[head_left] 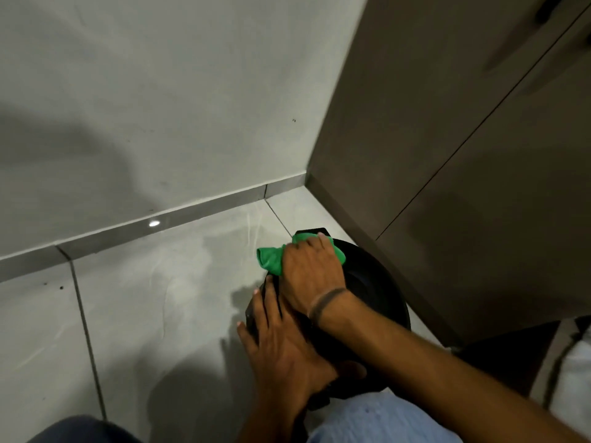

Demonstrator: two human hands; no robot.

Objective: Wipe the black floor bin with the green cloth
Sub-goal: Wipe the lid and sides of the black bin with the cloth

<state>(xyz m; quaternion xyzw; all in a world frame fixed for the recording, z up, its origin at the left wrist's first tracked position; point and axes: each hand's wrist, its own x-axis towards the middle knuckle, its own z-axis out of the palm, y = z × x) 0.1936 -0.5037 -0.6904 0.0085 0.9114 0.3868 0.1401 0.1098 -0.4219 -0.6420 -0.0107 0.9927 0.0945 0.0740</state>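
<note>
A round black floor bin (377, 282) stands on the tiled floor beside a brown cabinet. My right hand (311, 270) lies flat on the bin's lid, pressing a bunched green cloth (271, 259) against its far left edge; the cloth sticks out past my fingers. A dark band circles that wrist. My left hand (278, 343) grips the bin's near left side, fingers spread over the black wall. Much of the bin's near half is hidden by my arms.
The brown cabinet (463, 174) rises close on the right of the bin. A pale wall (160, 107) with a grey skirting (179, 215) runs behind. Grey floor tiles (144, 314) spread to the left. My knees in blue trousers (377, 423) fill the bottom edge.
</note>
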